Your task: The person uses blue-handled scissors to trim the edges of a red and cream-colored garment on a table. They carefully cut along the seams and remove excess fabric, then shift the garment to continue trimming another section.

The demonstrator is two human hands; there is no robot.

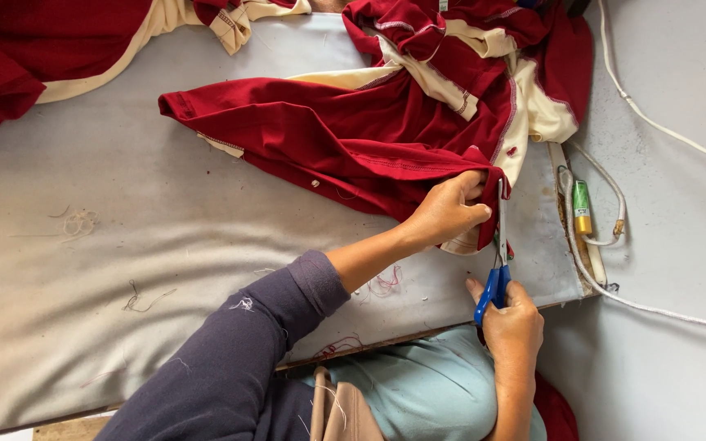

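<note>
My right hand (513,322) sits at roughly five o'clock in the view, just off the near edge of the table, fingers curled closed through the blue plastic loops of a pair of steel-bladed scissors (498,257). The handles lie at the hand; the blades run straight away from it toward twelve o'clock, so the long axis of the tool is near vertical in the frame. Whether the blades are parted or closed I cannot tell; they read as one thin line.

The blade tips reach the hem corner of a dark red knit garment with cream trim (377,135). That corner lies at twelve o'clock from my right hand, near but with the length of the blades between.

My left hand (449,211) is the nearer hand to the cloth. It lies at eleven o'clock from the right hand, fingers pressed together and pinching the folded red hem, knuckles just beside the blades on their nine o'clock side. The sleeve behind it is dark purple-grey.

The garment spreads from that pinch toward ten and twelve o'clock over a grey padded table top (124,245).

At three o'clock from the blades, apart from them, lie a small green and yellow tube-shaped object (583,207) and a white cord (655,126). Loose red thread clippings (382,283) lie beneath my left forearm.
</note>
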